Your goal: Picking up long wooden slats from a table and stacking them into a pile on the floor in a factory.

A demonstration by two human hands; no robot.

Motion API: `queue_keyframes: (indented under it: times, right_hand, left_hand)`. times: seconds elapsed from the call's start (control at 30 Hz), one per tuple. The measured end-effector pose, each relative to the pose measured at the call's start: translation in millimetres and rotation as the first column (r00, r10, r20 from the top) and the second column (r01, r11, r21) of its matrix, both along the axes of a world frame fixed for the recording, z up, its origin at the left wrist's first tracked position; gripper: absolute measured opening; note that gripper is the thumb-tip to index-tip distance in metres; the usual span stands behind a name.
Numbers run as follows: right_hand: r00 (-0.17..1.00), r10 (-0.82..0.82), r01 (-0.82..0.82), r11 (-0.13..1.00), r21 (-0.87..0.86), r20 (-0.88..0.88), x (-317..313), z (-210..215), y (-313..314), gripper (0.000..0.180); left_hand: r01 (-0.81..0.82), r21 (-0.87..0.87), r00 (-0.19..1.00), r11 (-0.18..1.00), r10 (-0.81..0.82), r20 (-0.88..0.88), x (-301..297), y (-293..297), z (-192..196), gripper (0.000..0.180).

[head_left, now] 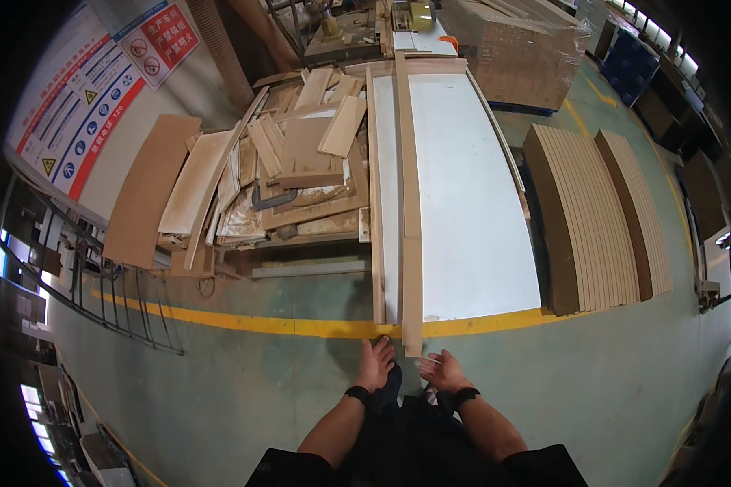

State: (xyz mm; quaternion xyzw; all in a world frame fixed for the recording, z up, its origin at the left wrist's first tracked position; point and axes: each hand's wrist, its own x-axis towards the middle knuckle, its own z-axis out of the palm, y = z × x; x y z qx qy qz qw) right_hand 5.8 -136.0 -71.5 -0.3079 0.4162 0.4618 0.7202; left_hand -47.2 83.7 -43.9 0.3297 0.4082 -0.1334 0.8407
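A long, narrow tan board [412,243] lies lengthwise over a white-topped work surface [475,211], its near end jutting past the surface's front edge toward me. To the left of that end is my left hand [375,365], fingers apart and nothing in it. My right hand [444,372] is on the other side of the board's end, also empty, with its fingers stretched out. Both hands appear apart from the board, though the gap is small. A thin wooden strip [378,243] runs along the surface's left edge.
Wood offcuts [309,146] and a dark clamp [273,197] heap up at left, beside leaning brown panels [150,191]. Stacked boards [581,223] stand at right, with a wrapped pallet load [508,61] behind. A yellow line [244,323] crosses the green floor.
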Motion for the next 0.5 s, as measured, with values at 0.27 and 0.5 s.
queue_keyframes:
  times: [0.27, 0.5]
  right_hand:
    - [0.994, -0.102, 0.105, 0.993, -0.063, 0.04, 3.1, -2.8, -31.5, 0.041]
    - [0.982, -0.041, 0.054, 0.996, -0.067, 0.185, 6.3, 10.9, -30.7, 0.043]
  left_hand:
    - [-0.078, -0.038, 0.994, 0.996, 0.075, -0.081, 10.6, -4.2, -5.0, 0.085]
    - [-0.031, 0.019, 0.999, 0.999, 0.03, 0.015, 19.9, -15.0, 16.0, 0.075]
